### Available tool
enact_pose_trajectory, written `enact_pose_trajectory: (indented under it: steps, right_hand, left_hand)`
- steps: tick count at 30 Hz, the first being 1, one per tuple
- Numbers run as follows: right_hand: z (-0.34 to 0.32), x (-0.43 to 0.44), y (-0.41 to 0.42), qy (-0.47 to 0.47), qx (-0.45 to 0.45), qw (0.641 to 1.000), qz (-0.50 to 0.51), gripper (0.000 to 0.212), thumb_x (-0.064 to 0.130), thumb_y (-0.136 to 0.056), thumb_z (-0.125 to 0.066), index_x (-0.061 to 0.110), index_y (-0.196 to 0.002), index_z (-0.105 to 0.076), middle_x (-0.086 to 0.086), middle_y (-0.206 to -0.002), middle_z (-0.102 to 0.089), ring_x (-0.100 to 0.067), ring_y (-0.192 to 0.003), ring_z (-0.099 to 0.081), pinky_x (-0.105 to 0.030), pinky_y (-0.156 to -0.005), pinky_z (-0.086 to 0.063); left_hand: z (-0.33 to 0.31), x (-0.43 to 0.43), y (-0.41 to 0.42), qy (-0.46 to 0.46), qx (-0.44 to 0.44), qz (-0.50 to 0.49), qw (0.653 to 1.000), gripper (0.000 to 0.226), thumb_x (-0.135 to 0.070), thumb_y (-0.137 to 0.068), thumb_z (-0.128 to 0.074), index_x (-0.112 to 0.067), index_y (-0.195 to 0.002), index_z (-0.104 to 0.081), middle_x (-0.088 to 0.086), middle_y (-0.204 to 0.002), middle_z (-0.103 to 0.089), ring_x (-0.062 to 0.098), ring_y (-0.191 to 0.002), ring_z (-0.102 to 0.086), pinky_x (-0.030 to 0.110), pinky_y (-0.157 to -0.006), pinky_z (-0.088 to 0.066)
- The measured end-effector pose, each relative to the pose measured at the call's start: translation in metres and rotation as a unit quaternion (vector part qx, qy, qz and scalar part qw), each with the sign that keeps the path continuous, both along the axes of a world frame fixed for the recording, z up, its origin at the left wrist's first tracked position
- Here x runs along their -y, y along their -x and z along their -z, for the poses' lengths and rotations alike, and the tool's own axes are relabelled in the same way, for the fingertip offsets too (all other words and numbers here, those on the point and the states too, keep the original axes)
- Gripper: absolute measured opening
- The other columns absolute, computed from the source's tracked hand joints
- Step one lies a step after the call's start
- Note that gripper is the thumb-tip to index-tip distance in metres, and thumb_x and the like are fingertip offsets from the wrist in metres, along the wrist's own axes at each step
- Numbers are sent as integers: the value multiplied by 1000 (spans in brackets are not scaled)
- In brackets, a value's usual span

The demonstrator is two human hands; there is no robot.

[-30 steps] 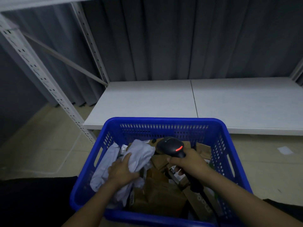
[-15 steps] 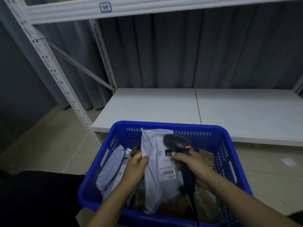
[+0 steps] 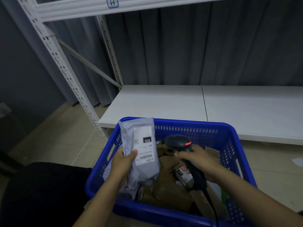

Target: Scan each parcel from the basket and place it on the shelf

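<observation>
My left hand [image 3: 123, 163] grips a grey poly-mailer parcel [image 3: 139, 145] upright over the left side of the blue basket [image 3: 229, 133], its white barcode label facing me. My right hand [image 3: 199, 161] holds a black handheld scanner [image 3: 178, 142] with a red light lit, to the right of the parcel and a little apart from it. Brown cardboard parcels [image 3: 167, 189] and other packets lie in the basket below. The white shelf board [image 3: 164, 102] stretches behind the basket.
White perforated shelf uprights [image 3: 65, 76] stand at the left, with an upper beam carrying a number label [image 3: 112, 2]. A grey curtain hangs behind the shelf. Beige floor tiles lie to the left; a paper scrap [image 3: 297, 161] lies on the floor at right.
My left hand lifted the grey parcel out of the basket and moved it left, label facing up. The scanner drew away to the right of the parcel. The camera tilted upward.
</observation>
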State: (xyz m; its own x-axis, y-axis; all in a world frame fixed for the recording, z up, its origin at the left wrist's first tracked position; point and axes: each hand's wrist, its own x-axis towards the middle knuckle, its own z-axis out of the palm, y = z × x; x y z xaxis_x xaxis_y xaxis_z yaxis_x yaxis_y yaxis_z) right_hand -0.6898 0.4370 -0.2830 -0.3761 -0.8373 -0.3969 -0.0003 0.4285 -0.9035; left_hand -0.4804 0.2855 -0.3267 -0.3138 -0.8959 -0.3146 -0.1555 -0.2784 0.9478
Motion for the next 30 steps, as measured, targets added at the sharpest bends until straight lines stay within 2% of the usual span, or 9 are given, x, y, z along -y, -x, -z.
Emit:
enact_pose_trajectory:
  steps: [3, 6, 8, 13, 20, 24, 27, 30]
  right_hand:
    - [-6, -3, -4, -22, -39, 997, -65, 30, 25, -87, -69, -3, -98, -65, -11, -61, -64, -24, -56, -60, -31, -56, -51]
    - [-11, -5, -9, -37, -59, 992, -101, 22, 21, -88, -68, 0, -85, -64, -5, -53, -62, -18, -48, -58, -25, -51, -49]
    - [-13, -6, -11, -40, -63, 990, -116, 18, 20, -87, -68, 4, -83, -62, -4, -52, -62, -18, -47, -58, -25, -51, -49]
    - [-14, -6, -11, -40, -71, 989, -125, 30, 21, -88, -67, -6, -100, -65, -9, -58, -63, -17, -47, -59, -23, -49, -49]
    - [-14, -3, -10, -50, -64, 988, -129, 30, 23, -87, -68, -6, -96, -65, -14, -64, -64, -24, -55, -61, -25, -51, -50]
    - [-20, -2, -13, -31, -66, 989, -125, 28, 24, -85, -68, -3, -89, -65, -18, -66, -64, -32, -62, -61, -31, -57, -52]
    - [-28, -5, -14, -4, -72, 992, -100, 28, 24, -87, -68, 1, -102, -66, -20, -69, -67, -30, -61, -62, -31, -58, -52]
    - [-39, -16, -12, 39, -77, 995, -41, 13, 20, -87, -70, 11, -97, -68, -11, -71, -72, -22, -63, -66, -25, -61, -54]
  left_hand:
    - [9, 16, -14, 15, -33, -53, 998, 24, -11, -92, -62, -13, -116, -61, 9, -104, -73, 31, -97, -69, 51, -86, -55]
    - [15, 24, -21, 16, -67, -86, 994, 25, -6, -94, -57, -6, -119, -59, 12, -105, -72, 26, -90, -71, 37, -70, -58]
    - [18, 26, -24, 15, -83, -97, 992, 25, -3, -94, -55, -4, -118, -59, 12, -104, -71, 23, -85, -72, 31, -64, -59]
    - [22, 25, -22, 7, -84, -82, 993, 21, -4, -94, -56, -9, -113, -61, 12, -103, -73, 28, -90, -71, 36, -68, -59]
    - [25, 27, -18, -4, -82, -66, 994, 25, -9, -93, -58, -13, -118, -60, 12, -109, -72, 31, -97, -70, 47, -82, -55]
    - [13, 23, -14, -2, -92, -52, 994, 25, -10, -93, -59, -12, -117, -61, 13, -110, -71, 32, -100, -69, 53, -89, -53]
    - [-8, 19, -5, 9, -103, -33, 994, 24, -12, -91, -62, -12, -114, -62, 11, -108, -72, 31, -100, -69, 50, -88, -54]
    - [-41, 14, 11, 18, -122, -4, 992, 24, -15, -90, -64, -13, -114, -64, 7, -105, -74, 27, -97, -70, 44, -84, -55]
